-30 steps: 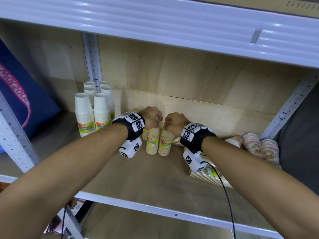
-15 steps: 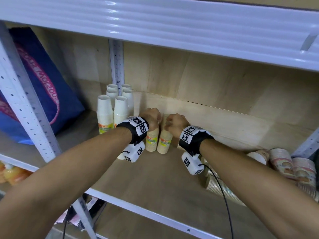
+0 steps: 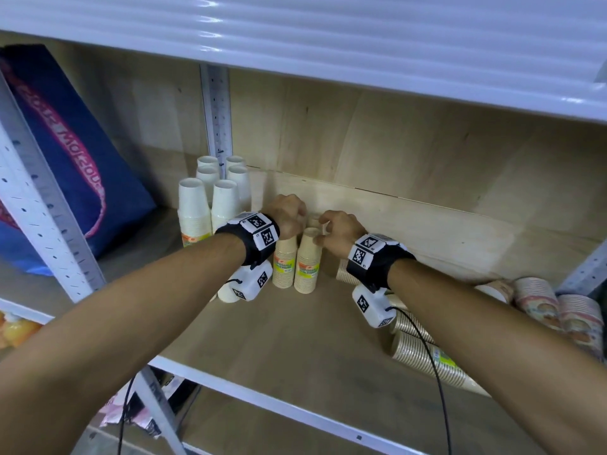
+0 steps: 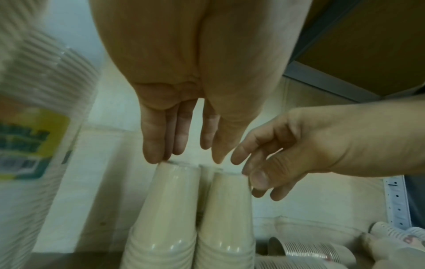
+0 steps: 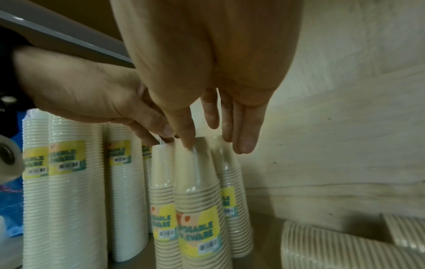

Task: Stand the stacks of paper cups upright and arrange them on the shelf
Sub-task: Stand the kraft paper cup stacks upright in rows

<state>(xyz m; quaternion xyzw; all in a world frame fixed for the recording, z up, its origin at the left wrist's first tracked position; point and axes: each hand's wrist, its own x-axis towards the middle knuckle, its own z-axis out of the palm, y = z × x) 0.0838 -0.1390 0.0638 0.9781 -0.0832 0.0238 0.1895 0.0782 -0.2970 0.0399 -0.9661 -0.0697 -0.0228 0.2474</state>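
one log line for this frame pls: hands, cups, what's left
left hand: open, fingertips at top of tan cup stacks | right hand: open, same | stacks upright beside white stacks | remaining: stacks lying at right

Two bare forearms, no sleeves. Each wrist wears a black wrist strap (image 3: 253,239) (image 3: 377,262) topped with white square tiles printed with black-and-white coded markers. Under each strap hangs a white boxy camera unit (image 3: 251,284) (image 3: 372,303) — same coded markers on its sides. A thin black cable (image 3: 433,366) runs from the right unit along the arm — another thin black cable (image 3: 123,418) hangs below the left forearm.
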